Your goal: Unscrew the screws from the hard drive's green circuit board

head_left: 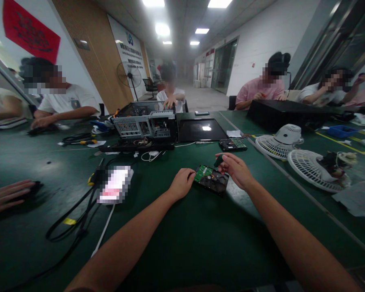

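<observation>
A hard drive (212, 180) lies on the green table, its green circuit board (203, 170) on the left part of the upward face. At the drive's left end, my left hand (182, 183) is closed with thumb and fingers pinching the edge. My right hand (235, 167) is closed round a short dark green tool (219, 160), held over the drive's far edge. The tool's tip is too small to make out, so whether it touches the drive cannot be told. Just beyond lies a second hard drive (232, 144) with its circuit board showing.
An opened computer case (144, 125) and a black panel (202, 129) stand ahead. White fan parts (313, 168) lie right. A lit phone (115, 184) with black cables (76, 227) is left, near another person's hand (10, 195). Several people sit around the table.
</observation>
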### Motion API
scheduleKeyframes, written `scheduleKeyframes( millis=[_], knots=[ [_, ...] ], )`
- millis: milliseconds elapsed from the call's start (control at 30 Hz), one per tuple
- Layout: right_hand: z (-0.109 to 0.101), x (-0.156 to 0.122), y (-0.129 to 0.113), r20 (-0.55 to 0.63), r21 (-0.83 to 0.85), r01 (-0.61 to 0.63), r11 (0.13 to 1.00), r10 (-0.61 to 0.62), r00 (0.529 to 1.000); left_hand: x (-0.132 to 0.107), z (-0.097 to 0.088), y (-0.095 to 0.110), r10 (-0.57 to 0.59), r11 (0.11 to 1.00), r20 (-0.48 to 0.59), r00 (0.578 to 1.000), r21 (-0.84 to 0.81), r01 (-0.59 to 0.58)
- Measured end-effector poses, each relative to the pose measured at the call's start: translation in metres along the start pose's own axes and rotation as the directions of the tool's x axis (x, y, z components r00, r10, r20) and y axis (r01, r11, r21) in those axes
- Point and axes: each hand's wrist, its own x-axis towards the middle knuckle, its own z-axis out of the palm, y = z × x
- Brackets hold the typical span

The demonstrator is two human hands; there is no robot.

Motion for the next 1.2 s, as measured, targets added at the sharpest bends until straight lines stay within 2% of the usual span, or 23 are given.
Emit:
scheduleKeyframes(
  millis=[300, 600, 867, 1200],
  knots=[
    [0.0024, 0.0004, 0.0009, 0.001, 0.108, 0.007, 0.994, -0.007, 1.0, -0.0005, -0.0004, 0.0016, 0.018, 1.0, -0.013, 1.0, 0.005, -0.018],
    [-0.001, 0.0017, 0.0021, -0.03, -0.051, -0.004, 0.999, 0.002, 1.0, -0.0003, -0.0007, 0.0, 0.004, 1.0, 0.006, 1.0, 0.003, -0.004],
    [-0.0009, 0.0026, 0.0027, 0.0, 0.039, -0.018, 0.999, 0.018, 1.0, 0.0, -0.004, 0.0037, 0.0, 1.0, 0.01, 1.0, -0.002, 0.0],
    [0.0011, 0.0008, -0.0032, 0.008, -0.031, -0.048, 0.998, 0.048, 0.999, 0.0002, -0.0015, 0.0017, -0.002, 1.0, -0.003, 1.0, -0.002, 0.002]
  ],
)
